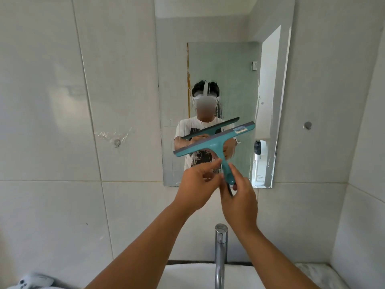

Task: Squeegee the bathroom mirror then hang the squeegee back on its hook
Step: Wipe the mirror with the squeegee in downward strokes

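Observation:
A teal squeegee point(216, 142) is held up in front of the lower part of the wall mirror point(225, 59), blade tilted up to the right. My right hand point(239, 197) grips the bottom of its handle. My left hand point(198, 184) pinches the handle from the left, fingertips just below the blade's neck. The mirror shows white drip streaks around its middle and a reflection of a person holding the squeegee. A small hook point(117, 142) with clear tape around it sits on the tile left of the mirror. A round metal peg point(307, 124) is on the tile to the right.
A chrome tap point(220, 253) rises from the white basin point(187, 274) directly below my hands. White tiled walls surround the mirror, with a side wall close on the right. A pale grey object point(31, 281) lies at the bottom left corner.

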